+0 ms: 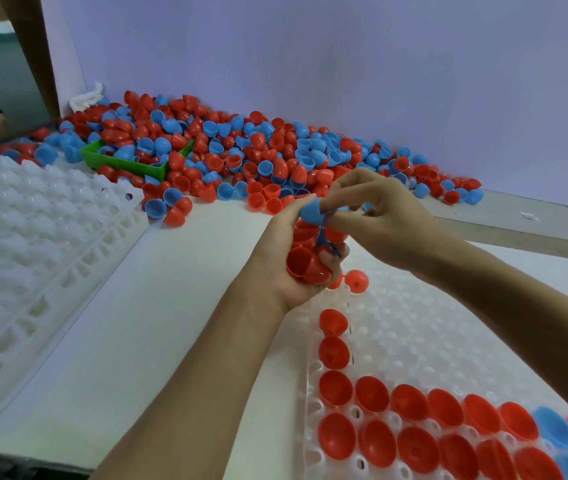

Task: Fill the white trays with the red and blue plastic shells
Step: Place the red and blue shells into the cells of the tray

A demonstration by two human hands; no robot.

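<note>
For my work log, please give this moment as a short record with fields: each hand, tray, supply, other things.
left hand: left hand grips a bunch of red shells
right hand: right hand pinches a blue shell just above the bunch
tray in work: white tray, near rows and left column filled, mostly red, a few blue at right
spare tray: empty tray at left
supply: shell pile by the wall
other: green bin in the pile

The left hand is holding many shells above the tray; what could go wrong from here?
1. The left hand grips a crowded bunch of red shells; one may slip and knock seated shells on the white tray.
2. The right hand pinches a blue shell only at the fingers, so it may drop.
</note>
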